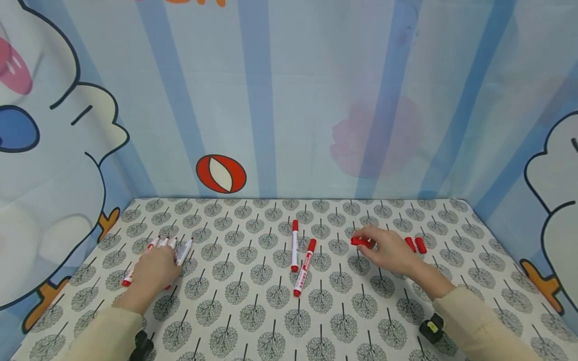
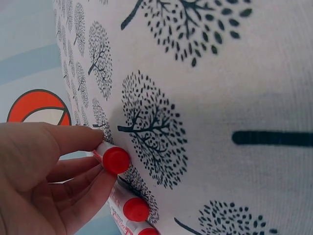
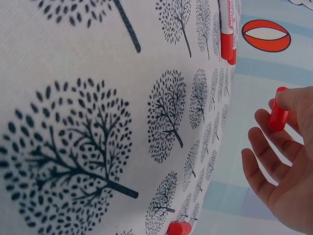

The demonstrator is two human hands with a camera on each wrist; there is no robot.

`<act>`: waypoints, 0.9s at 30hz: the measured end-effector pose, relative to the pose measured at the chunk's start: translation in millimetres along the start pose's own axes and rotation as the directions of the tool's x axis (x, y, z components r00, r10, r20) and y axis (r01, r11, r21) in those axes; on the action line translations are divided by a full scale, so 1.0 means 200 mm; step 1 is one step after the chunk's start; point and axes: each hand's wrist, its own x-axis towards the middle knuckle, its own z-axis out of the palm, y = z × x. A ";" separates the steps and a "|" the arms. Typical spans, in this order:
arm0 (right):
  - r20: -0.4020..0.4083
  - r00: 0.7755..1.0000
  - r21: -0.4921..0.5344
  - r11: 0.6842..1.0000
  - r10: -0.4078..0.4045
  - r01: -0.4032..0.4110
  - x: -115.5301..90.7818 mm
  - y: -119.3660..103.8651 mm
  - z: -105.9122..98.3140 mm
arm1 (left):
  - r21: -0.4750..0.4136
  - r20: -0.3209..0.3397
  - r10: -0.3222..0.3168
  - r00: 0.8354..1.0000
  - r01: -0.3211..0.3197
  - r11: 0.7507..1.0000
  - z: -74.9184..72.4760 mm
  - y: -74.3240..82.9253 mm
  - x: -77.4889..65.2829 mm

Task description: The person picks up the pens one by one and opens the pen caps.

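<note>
My left hand (image 1: 155, 268) is at the left of the table, over a row of several uncapped white markers (image 1: 183, 252) lying side by side. Thumb and fingers pinch one marker (image 2: 116, 159) near its red end in the left wrist view; the red ends of other markers (image 2: 135, 209) show just below it. To the right, my right hand (image 1: 390, 250) holds a loose red marker cap (image 3: 279, 115) between thumb and index finger, raised over the cloth, the other fingers spread loosely. Behind that hand lie two more red caps, a nearer one (image 1: 410, 244) and another (image 1: 421, 245).
Two capped red-and-white markers, one upright in the view (image 1: 295, 248) and one slanted (image 1: 304, 271), lie mid-table. A tree-print cloth (image 1: 253, 318) covers the table. A striped, cartoon-printed curtain (image 1: 298, 100) rises along the back edge and both sides.
</note>
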 end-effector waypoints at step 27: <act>-0.014 1.000 -0.016 1.000 -0.018 0.018 -0.01 0.00 0.00 | 0.032 -0.042 0.002 0.999 0.000 0.999 -0.02 -0.02 0.00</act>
